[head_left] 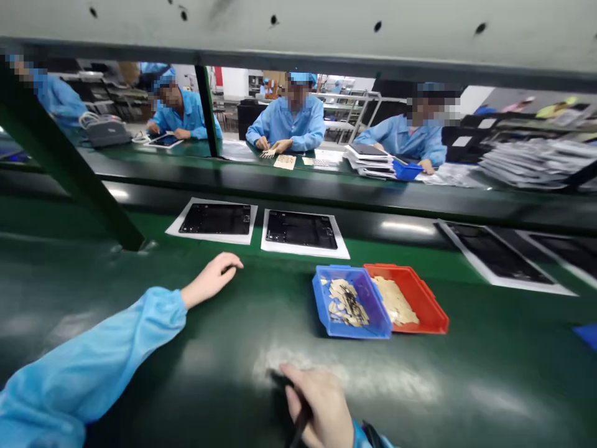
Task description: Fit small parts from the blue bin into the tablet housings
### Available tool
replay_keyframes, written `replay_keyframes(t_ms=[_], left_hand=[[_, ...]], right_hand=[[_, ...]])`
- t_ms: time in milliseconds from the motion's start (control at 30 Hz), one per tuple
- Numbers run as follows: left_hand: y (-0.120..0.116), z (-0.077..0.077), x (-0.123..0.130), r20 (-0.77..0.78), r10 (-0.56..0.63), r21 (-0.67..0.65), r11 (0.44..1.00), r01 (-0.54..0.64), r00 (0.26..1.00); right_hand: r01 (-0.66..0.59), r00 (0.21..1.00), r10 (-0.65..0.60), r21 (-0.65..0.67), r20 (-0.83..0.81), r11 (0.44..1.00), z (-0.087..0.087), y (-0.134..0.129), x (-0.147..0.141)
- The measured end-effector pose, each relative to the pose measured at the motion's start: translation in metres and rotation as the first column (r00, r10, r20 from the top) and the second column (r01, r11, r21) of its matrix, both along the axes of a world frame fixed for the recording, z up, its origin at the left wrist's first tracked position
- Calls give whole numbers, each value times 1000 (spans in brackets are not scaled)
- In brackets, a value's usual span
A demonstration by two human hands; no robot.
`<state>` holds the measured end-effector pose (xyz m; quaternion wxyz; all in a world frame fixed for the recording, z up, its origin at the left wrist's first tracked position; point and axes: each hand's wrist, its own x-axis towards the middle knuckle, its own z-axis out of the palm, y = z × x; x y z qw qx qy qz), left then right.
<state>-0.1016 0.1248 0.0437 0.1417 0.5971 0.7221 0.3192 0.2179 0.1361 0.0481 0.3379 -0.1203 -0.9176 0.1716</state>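
Observation:
My left hand (213,279) reaches over the green bench, just short of the two nearest black flat panels, its fingers loosely stretched out and nothing visible in them. Each panel, the left one (215,219) and the right one (301,229), lies on a white sheet. Low in the view, my right hand (321,401) is closed around a slim dark tool (302,422) resembling tweezers; motion blurs it. Ahead and right of that hand stands a blue bin (321,320) with small cream and black pieces (346,303). Touching it is a red bin (431,311) holding cream pieces (395,302).
More black panels (501,252) on white sheets lie at the right. A slanted green post (88,168) rises at the left, and a grey beam (298,31) crosses overhead. Across the line, several co-workers in blue (293,121) sit at a bench with stacked sheets (536,163).

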Motion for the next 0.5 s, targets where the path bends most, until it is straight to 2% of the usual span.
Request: replay_keyframes(t_ms=[67,133,233,367,500], left_hand=[[-32,-13,42,134,-52,21,999,50,990],[-54,-20,76,295,-106,41,994,98,950],[-68,-22,108,457,-177,83,984,156,872],[-68,-19,122,415,-231,139,972,190,880],[-69,-20,121,409,-233,157,970,183,882]], right_hand=[[54,998,-55,-16,-38,998,5,6,3],[219,974,-222,-66,-36,973,14,24,7],[476,879,-473,-85,54,875,32,69,9],[657,710,-604,-32,362,753,46,126,-6],[742,524,-629,55,574,668,36,147,-27]])
